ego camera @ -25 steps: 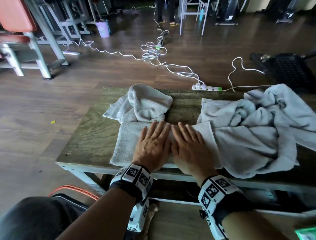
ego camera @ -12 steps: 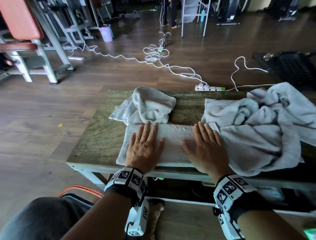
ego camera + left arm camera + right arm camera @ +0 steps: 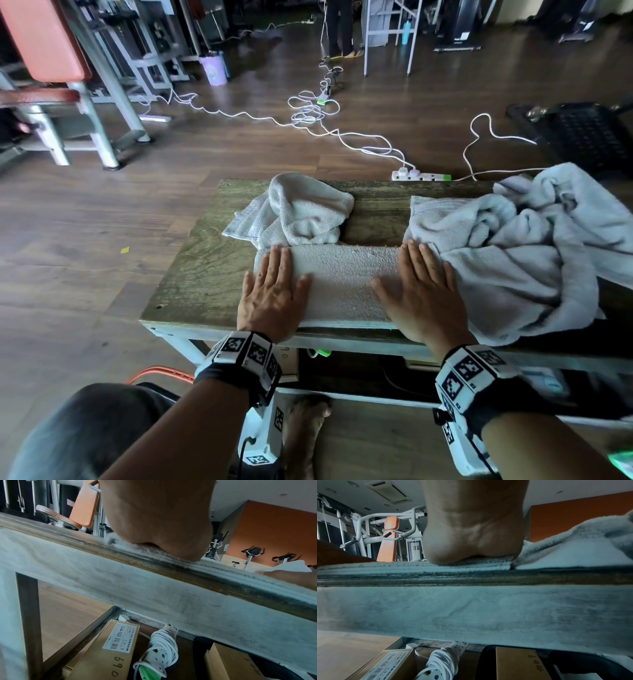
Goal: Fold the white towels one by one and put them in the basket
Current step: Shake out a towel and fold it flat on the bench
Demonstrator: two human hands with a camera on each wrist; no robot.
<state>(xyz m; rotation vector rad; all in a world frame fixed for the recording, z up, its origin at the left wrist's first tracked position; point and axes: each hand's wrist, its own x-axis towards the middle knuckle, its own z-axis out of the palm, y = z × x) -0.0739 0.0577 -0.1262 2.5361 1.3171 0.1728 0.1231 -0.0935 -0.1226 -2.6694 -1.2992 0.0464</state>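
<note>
A folded white towel (image 3: 342,281) lies as a flat strip along the near edge of the wooden table (image 3: 202,274). My left hand (image 3: 274,291) presses flat on its left end, fingers straight. On the towel's right end my right hand (image 3: 421,291) lies flat too, beside a big heap of white towels (image 3: 520,246). Another crumpled white towel (image 3: 301,212) sits behind the strip. The wrist views show only each palm's heel (image 3: 159,534) (image 3: 474,534) on the towel edge (image 3: 223,569) (image 3: 402,566). A dark basket (image 3: 589,133) stands on the floor at the far right.
White cables (image 3: 308,113) and a power strip (image 3: 421,176) lie on the floor beyond the table. Gym machines with orange pads (image 3: 44,41) stand at the left. Under the table are cardboard boxes (image 3: 106,649) and a coiled extension lead (image 3: 159,649).
Both hands started side by side at the towel's middle and slid apart to its two ends, flattening the strip.
</note>
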